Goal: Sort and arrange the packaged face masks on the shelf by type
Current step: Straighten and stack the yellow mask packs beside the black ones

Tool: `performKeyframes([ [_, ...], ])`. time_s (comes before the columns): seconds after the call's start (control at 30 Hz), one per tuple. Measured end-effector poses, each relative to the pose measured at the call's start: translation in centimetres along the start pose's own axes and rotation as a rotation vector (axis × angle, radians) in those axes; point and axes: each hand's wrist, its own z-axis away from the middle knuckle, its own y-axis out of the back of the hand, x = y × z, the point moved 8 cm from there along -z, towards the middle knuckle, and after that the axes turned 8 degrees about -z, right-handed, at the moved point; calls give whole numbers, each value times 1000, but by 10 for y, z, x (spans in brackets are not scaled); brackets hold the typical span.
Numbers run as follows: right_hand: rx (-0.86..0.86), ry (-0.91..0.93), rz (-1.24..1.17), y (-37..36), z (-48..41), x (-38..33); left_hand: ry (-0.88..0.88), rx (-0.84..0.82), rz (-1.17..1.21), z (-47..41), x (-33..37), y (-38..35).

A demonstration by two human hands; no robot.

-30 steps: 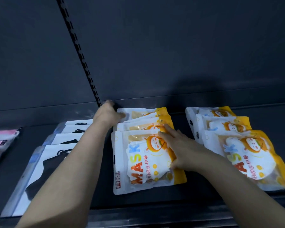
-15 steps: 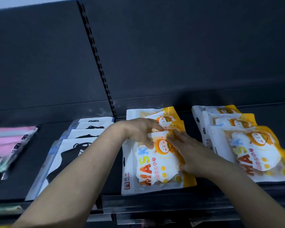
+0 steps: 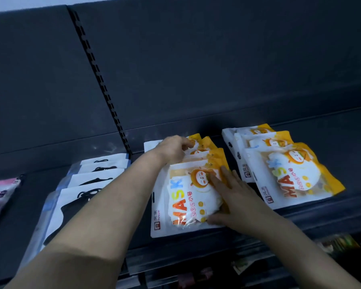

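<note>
A row of overlapping yellow-and-white "MASK" packs (image 3: 181, 203) lies in the middle of the dark shelf (image 3: 313, 213). My right hand (image 3: 236, 199) rests flat, fingers straight, on the front pack's right side. My left hand (image 3: 173, 149) reaches to the packs further back, fingers curled over the top edge of one pack in the row. A second row of the same yellow packs (image 3: 288, 174) lies to the right, untouched. White packs with black masks (image 3: 77, 197) lie in a row to the left, partly hidden by my left forearm.
Pink mask packs (image 3: 0, 190) sit at the far left edge. A slotted upright (image 3: 100, 80) divides the dark back panel. Below the shelf's front edge, a lower shelf holds dim, blurred goods (image 3: 338, 245).
My left hand came from the far left corner of the middle row onto its back packs. My right hand stayed on the front pack. The camera tilted up and right.
</note>
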Motion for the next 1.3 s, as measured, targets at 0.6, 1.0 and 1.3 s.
performKeyframes([
  [0.6, -83, -174, -184, 6, -19, 8, 65, -279, 46, 72, -16, -9],
  [1.0, -13, -156, -328, 8, -34, -3, 1, -307, -69, 89, -19, -28],
  [1.3, 212, -9, -203, 32, -18, -15, 31, -218, -43, 94, -12, -10],
])
